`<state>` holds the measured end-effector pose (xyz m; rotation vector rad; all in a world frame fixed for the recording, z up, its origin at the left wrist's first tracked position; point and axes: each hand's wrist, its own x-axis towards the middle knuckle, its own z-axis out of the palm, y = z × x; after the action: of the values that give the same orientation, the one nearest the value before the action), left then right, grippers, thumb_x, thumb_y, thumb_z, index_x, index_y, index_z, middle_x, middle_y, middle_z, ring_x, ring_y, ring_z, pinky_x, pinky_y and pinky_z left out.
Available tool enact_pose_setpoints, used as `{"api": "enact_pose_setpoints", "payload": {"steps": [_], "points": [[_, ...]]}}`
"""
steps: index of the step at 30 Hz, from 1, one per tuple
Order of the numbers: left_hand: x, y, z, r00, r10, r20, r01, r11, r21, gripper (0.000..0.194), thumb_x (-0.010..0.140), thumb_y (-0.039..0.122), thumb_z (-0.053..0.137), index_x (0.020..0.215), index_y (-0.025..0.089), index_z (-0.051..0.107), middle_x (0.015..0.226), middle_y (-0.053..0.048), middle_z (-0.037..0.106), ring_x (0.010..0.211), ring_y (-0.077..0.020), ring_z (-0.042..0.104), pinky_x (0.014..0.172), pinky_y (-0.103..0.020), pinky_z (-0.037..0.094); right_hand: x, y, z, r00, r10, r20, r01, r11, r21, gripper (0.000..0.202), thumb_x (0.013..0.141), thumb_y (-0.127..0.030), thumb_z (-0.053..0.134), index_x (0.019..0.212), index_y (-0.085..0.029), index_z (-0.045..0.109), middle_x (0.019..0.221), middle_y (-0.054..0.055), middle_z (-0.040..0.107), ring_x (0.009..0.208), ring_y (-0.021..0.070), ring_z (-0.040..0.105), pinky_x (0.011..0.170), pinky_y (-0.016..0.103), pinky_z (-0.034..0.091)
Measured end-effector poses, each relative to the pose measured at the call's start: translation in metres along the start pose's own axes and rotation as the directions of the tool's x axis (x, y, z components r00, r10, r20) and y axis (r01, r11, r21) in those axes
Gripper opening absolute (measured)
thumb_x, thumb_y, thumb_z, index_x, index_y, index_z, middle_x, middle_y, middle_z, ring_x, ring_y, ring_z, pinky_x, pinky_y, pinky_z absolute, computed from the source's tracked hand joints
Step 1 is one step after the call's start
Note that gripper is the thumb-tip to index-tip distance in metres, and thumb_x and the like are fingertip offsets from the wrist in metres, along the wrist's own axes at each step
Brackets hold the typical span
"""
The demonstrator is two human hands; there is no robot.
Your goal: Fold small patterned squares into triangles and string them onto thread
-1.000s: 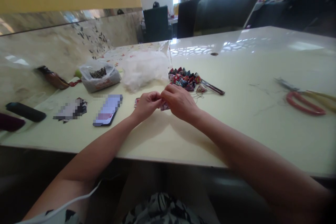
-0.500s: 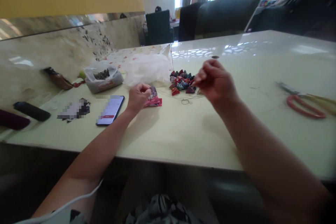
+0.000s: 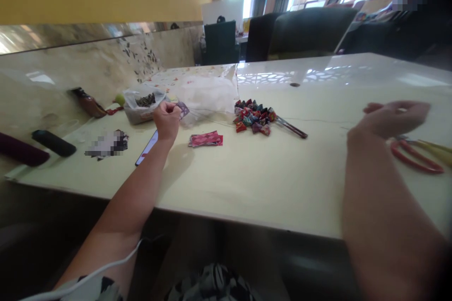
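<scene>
A white cable (image 3: pixel 102 263) crosses the left arm at the near edge of the pale surface (image 3: pixel 268 183). Past it, the phone (image 3: pixel 146 148) lies partly behind the left forearm, and red patterned fabric strips (image 3: pixel 206 139) lie flat, apart from both hands. The left hand (image 3: pixel 167 121) pinches a small purple patterned cloth (image 3: pixel 182 110) above the surface, in front of the plastic bag (image 3: pixel 136 114). The right hand (image 3: pixel 399 116) is raised near the red-handled scissors (image 3: pixel 416 160); blur hides whether its fingers grip anything. Thin thread (image 3: pixel 318 121) runs between the hands, past a cluster of folded fabric pieces (image 3: pixel 252 115) with a slim metal tool (image 3: pixel 291 127) beside it. Farther back are white fluffy material (image 3: pixel 208 96) and dark chairs (image 3: pixel 314 33).
</scene>
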<state>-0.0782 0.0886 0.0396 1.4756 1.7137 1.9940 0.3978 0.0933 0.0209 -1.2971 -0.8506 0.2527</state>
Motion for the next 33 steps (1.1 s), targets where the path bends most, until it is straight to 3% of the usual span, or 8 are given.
{"api": "enact_pose_setpoints", "payload": {"steps": [2, 7, 11, 13, 20, 23, 28, 33], "points": [[-0.007, 0.009, 0.001, 0.999, 0.047, 0.015, -0.047, 0.999, -0.006, 0.009, 0.07, 0.01, 0.059, 0.067, 0.019, 0.056, 0.072, 0.002, 0.064, 0.065, -0.0101, 0.055, 0.066, -0.021, 0.047, -0.019, -0.013, 0.022, 0.958, 0.141, -0.25, -0.104, 0.982, 0.158, 0.024, 0.099, -0.034, 0.05, 0.078, -0.029, 0.041, 0.061, 0.003, 0.061, 0.05, 0.0174, 0.057, 0.051, 0.038, 0.037], [-0.032, 0.033, 0.004, 0.986, 0.152, 0.065, -0.147, 0.987, -0.07, 0.009, 0.075, 0.013, 0.059, 0.072, 0.02, 0.055, 0.083, -0.001, 0.068, 0.079, -0.0124, 0.063, 0.075, -0.023, 0.053, -0.079, -0.039, 0.074, 0.915, 0.175, 0.364, -0.205, 0.978, 0.047, 0.012, 0.085, -0.023, 0.07, 0.078, -0.022, 0.06, 0.047, -0.006, 0.041, 0.039, 0.0092, 0.035, 0.044, 0.029, 0.03], [-0.042, 0.04, 0.003, 0.978, 0.184, 0.094, -0.171, 0.976, -0.131, 0.007, 0.077, 0.016, 0.06, 0.075, 0.02, 0.054, 0.088, -0.002, 0.069, 0.084, -0.0128, 0.065, 0.078, -0.024, 0.055, -0.111, -0.037, 0.091, 0.519, 0.13, 0.845, 0.088, 0.975, -0.205, 0.015, 0.077, -0.034, 0.078, 0.077, -0.02, 0.073, 0.053, -0.001, 0.055, 0.046, 0.013, 0.047, 0.05, 0.029, 0.037], [-0.041, 0.04, 0.003, 0.977, 0.2, 0.069, -0.184, 0.965, -0.186, 0.009, 0.077, 0.016, 0.061, 0.074, 0.021, 0.054, 0.088, -0.002, 0.069, 0.084, -0.0136, 0.066, 0.079, -0.025, 0.056, -0.114, -0.03, 0.094, 0.428, 0.121, 0.896, 0.307, 0.913, -0.27, 0.013, 0.08, -0.032, 0.072, 0.075, -0.02, 0.075, 0.06, 0.002, 0.062, 0.056, 0.0168, 0.056, 0.058, 0.03, 0.043], [-0.029, 0.04, -0.001, 0.972, 0.224, -0.071, -0.235, 0.916, -0.324, 0.015, 0.078, 0.019, 0.065, 0.074, 0.022, 0.051, 0.088, -0.003, 0.07, 0.085, -0.0161, 0.068, 0.084, -0.031, 0.057, -0.084, -0.008, 0.09, 0.63, 0.114, 0.768, 0.446, 0.757, -0.478, 0.022, 0.084, -0.018, 0.058, 0.085, -0.014, 0.08, 0.089, 0.011, 0.077, 0.084, 0.0235, 0.068, 0.078, 0.031, 0.048], [-0.027, 0.042, -0.003, 0.967, 0.227, -0.114, -0.253, 0.891, -0.376, 0.012, 0.075, 0.018, 0.064, 0.074, 0.021, 0.052, 0.087, -0.003, 0.071, 0.084, -0.0152, 0.069, 0.083, -0.03, 0.058, -0.088, -0.013, 0.09, 0.604, 0.063, 0.795, 0.425, 0.818, -0.387, 0.024, 0.087, -0.023, 0.06, 0.088, -0.013, 0.081, 0.087, 0.01, 0.077, 0.084, 0.0227, 0.069, 0.08, 0.031, 0.049], [-0.028, 0.041, -0.002, 0.978, 0.183, -0.104, -0.209, 0.888, -0.409, 0.013, 0.074, 0.02, 0.063, 0.074, 0.022, 0.051, 0.088, -0.003, 0.072, 0.081, -0.0151, 0.068, 0.073, -0.028, 0.058, -0.133, -0.03, 0.111, 0.398, 0.015, 0.917, 0.533, 0.81, -0.245, 0.033, 0.091, -0.023, 0.057, 0.115, -0.021, 0.079, 0.117, 0.009, 0.077, 0.105, 0.0239, 0.071, 0.089, 0.031, 0.05], [-0.034, 0.039, 0.0, 0.984, 0.177, -0.019, -0.169, 0.898, -0.407, 0.013, 0.077, 0.023, 0.064, 0.075, 0.021, 0.052, 0.086, -0.003, 0.07, 0.077, -0.0139, 0.067, 0.066, -0.025, 0.056, -0.141, -0.03, 0.124, 0.569, 0.135, 0.811, 0.585, 0.627, -0.515, 0.047, 0.094, -0.021, 0.05, 0.138, -0.023, 0.066, 0.127, 0.014, 0.072, 0.113, 0.0318, 0.068, 0.088, 0.038, 0.05]]}}
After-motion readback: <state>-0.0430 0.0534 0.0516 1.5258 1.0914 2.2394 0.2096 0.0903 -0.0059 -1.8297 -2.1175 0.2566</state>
